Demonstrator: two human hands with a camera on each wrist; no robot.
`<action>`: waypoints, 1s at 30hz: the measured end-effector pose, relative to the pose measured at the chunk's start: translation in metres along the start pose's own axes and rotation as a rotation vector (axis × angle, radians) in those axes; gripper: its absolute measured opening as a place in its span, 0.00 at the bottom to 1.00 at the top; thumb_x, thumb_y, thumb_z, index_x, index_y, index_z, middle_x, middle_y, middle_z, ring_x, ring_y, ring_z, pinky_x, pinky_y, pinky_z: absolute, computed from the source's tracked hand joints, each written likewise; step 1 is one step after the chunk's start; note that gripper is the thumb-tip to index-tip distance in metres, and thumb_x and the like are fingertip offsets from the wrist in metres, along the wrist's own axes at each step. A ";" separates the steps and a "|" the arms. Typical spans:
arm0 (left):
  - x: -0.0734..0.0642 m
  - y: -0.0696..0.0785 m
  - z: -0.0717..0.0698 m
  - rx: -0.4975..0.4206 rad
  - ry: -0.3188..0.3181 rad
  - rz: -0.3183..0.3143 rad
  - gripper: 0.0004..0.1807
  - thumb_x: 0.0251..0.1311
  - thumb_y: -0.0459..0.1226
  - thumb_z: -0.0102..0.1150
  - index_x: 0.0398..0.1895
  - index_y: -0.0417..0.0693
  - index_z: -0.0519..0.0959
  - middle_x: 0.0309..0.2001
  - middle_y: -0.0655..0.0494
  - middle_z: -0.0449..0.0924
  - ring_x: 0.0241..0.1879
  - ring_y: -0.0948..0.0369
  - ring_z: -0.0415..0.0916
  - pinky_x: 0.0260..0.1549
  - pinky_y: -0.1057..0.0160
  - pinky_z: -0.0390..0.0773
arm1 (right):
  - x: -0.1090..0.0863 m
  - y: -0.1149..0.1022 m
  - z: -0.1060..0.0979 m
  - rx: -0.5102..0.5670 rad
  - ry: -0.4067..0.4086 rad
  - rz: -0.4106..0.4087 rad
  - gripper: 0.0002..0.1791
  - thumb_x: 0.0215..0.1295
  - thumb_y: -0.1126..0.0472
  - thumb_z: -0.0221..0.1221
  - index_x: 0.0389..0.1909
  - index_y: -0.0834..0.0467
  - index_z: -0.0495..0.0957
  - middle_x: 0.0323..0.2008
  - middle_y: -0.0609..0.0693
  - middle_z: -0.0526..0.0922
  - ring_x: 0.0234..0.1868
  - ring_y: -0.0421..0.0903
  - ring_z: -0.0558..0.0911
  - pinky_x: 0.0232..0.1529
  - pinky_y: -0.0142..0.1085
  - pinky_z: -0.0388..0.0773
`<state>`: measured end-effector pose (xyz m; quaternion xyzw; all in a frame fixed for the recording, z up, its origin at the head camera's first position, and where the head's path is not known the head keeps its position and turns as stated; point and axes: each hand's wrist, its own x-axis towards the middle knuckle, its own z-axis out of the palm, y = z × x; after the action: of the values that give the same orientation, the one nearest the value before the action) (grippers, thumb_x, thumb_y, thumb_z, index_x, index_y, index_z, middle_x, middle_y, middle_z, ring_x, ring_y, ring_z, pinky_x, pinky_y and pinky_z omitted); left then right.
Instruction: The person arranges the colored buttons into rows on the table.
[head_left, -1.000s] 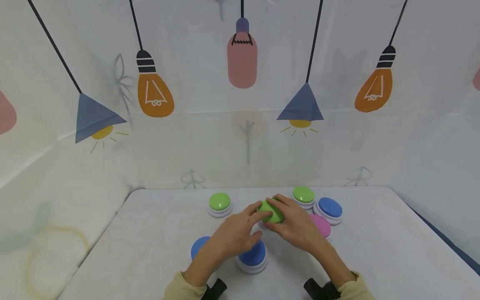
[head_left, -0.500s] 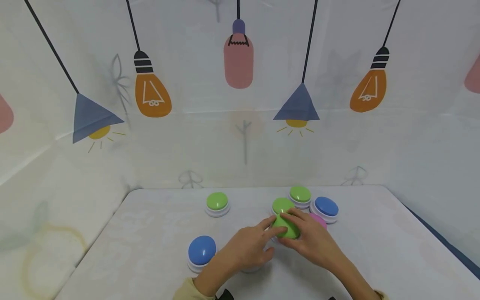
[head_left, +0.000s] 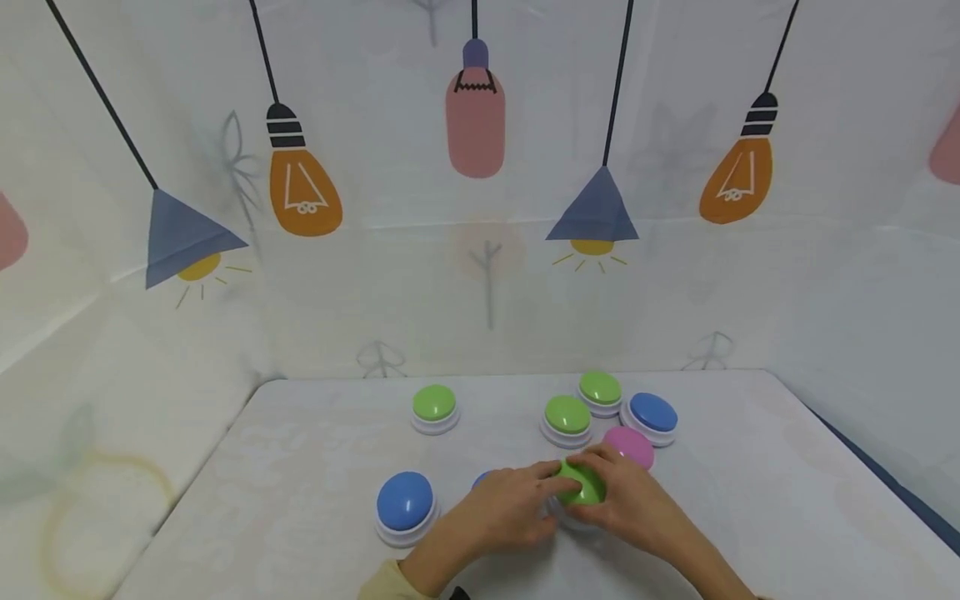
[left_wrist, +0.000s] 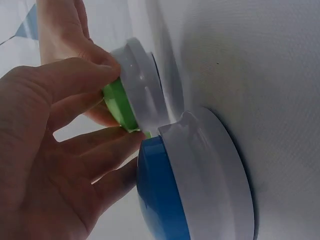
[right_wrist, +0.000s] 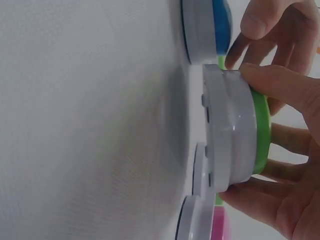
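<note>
My right hand holds a green-topped push button with a white base, thumb on one side and fingers on the other. In the right wrist view, small feet show on its underside, just off the table. My left hand is spread close to the left side of this button, its fingers loosely bent and a fingertip at the green top. A blue-topped button stands right beside the left fingers; in the head view that hand hides most of it. Just behind the right hand sits a pink-topped button.
Further back on the white table stand two green buttons and a blue one. Another green button is at the back left, and a blue button is left of my hands. A lamp-patterned cloth hangs behind.
Both hands have moved toward me and slightly right with the green button, lowering it near the table. Another green button behind it and the pink one have come into clearer view.
</note>
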<state>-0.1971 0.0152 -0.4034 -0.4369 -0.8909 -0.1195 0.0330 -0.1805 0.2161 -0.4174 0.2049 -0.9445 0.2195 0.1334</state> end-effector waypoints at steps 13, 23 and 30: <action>0.001 -0.001 0.002 -0.010 -0.137 0.025 0.26 0.55 0.46 0.61 0.59 0.69 0.71 0.60 0.58 0.70 0.35 0.70 0.76 0.30 0.70 0.76 | 0.002 -0.001 0.004 0.088 -0.244 0.138 0.30 0.41 0.47 0.71 0.47 0.49 0.73 0.43 0.42 0.70 0.40 0.38 0.73 0.43 0.37 0.77; 0.002 0.000 0.005 0.053 -0.107 0.051 0.25 0.55 0.47 0.60 0.58 0.68 0.72 0.60 0.58 0.71 0.50 0.61 0.76 0.47 0.58 0.76 | 0.001 -0.003 0.004 0.074 -0.248 0.124 0.31 0.42 0.48 0.71 0.49 0.50 0.72 0.44 0.42 0.70 0.40 0.38 0.72 0.43 0.38 0.77; 0.001 -0.002 0.007 0.023 -0.077 0.058 0.24 0.54 0.46 0.61 0.57 0.67 0.72 0.59 0.59 0.71 0.49 0.64 0.75 0.40 0.64 0.78 | 0.000 -0.004 0.003 0.072 -0.259 0.119 0.33 0.41 0.45 0.71 0.50 0.49 0.71 0.44 0.41 0.70 0.40 0.38 0.72 0.43 0.39 0.77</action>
<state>-0.1989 0.0162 -0.4103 -0.4665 -0.8798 -0.0915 0.0072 -0.1794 0.2118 -0.4188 0.1797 -0.9558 0.2326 -0.0105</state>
